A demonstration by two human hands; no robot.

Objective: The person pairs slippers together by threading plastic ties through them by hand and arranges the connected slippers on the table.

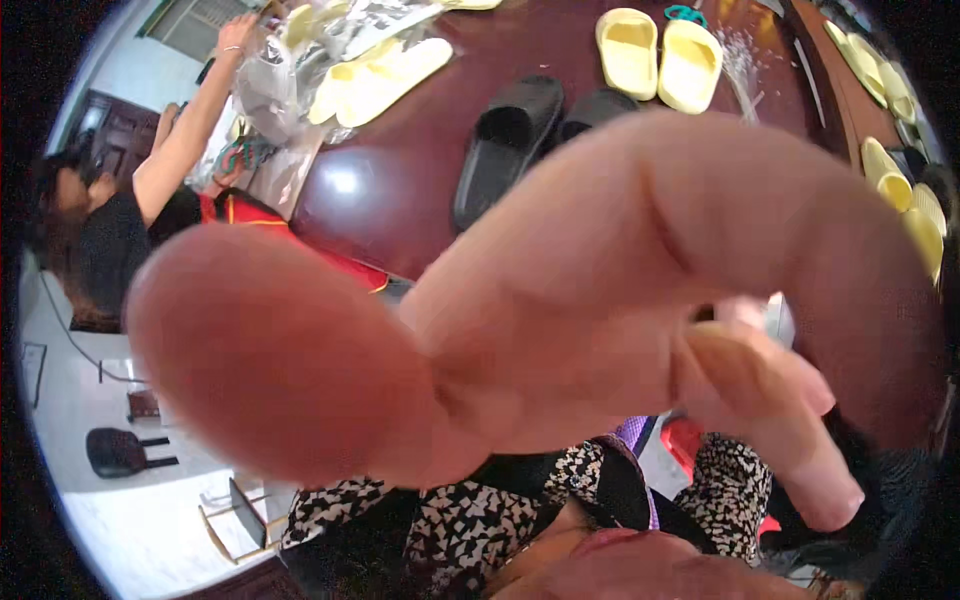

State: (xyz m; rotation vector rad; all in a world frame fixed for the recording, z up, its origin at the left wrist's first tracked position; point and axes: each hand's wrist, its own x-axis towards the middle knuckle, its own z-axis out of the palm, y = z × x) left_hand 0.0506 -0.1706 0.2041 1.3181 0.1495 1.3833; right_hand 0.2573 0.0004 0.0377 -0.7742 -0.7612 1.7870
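A hand, most likely my right hand (560,330), fills the middle of the head view, very close. One thick rounded digit points left, and the smaller fingers bend down at the right. The fingers are apart, and I see nothing held among them. My left hand is not to be made out. Just behind the hand, partly covered by it, a pair of black slide sandals (505,145) lies on the dark red table (420,200). A pair of pale yellow slippers (690,65) sits beyond, with a green cord loop (686,15) at one of them.
More yellow slippers (385,80) lie by clear plastic bags (280,90) at the far left. A co-worker's arm (190,140) reaches up there. Other yellow slippers (885,175) line the right side. A black stool (115,453) and a wooden-framed chair (238,520) stand lower left.
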